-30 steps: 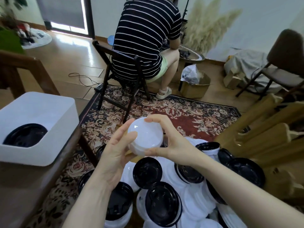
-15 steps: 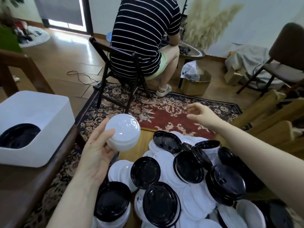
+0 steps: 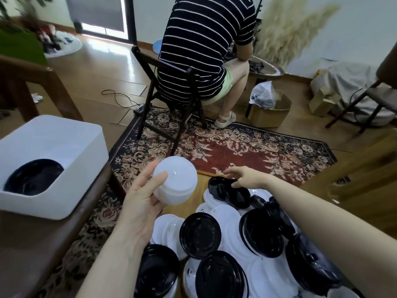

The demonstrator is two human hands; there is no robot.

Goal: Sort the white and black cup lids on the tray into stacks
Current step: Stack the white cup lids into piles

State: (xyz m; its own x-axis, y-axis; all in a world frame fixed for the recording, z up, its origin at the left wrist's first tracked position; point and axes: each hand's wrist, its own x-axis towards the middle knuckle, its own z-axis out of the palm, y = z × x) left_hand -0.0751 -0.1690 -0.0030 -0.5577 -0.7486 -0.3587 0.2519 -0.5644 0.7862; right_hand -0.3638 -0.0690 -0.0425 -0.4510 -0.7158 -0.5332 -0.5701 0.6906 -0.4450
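A: Hands?
B: Left hand (image 3: 141, 203) grips a white lid stack (image 3: 175, 182). Right hand (image 3: 242, 176), fingers loosely spread, touches a black lid (image 3: 227, 191) lying at its six o'clock.

Landmark: pile of lids (image 3: 247, 244), near edge of view, centre-right. Left hand (image 3: 141, 205) up and left of pile, holding stack of lids (image 3: 175, 183) above pile's left edge. Right hand (image 3: 242, 176) at pile's far edge, fingertips on the farthest lid (image 3: 227, 191). Bin (image 3: 51, 147) well left of pile, on a wooden surface (image 3: 43, 244); lids (image 3: 32, 177) inside it. Rug (image 3: 236, 147) beyond pile; chair (image 3: 171, 100) with seated person (image 3: 204, 39) on the rug's far side. Cardboard box (image 3: 270, 110) beyond pile, right of chair.
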